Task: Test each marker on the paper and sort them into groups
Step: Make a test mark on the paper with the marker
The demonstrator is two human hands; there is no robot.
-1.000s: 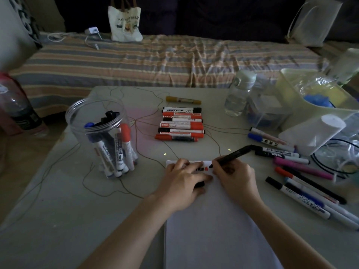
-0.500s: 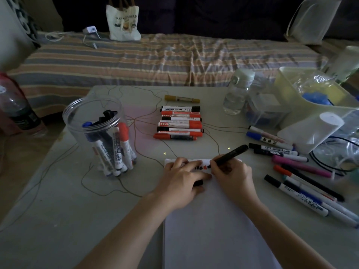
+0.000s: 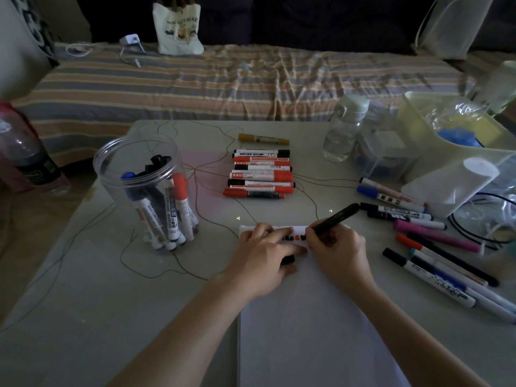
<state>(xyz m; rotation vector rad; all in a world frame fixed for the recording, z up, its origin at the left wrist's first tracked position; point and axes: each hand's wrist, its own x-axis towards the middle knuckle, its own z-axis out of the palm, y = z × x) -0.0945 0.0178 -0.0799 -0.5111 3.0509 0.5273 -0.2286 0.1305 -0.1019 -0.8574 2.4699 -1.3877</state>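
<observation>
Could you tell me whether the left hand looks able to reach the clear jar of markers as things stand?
Probably yes: the left hand rests on the paper, and only bare table lies between it and the jar.

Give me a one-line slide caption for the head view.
Right hand tests a black marker on the paper while the left hand steadies the sheet.

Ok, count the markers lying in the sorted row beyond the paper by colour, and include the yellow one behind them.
Red markers: 4
Black markers: 3
Yellow marker: 1
Total: 8
</observation>
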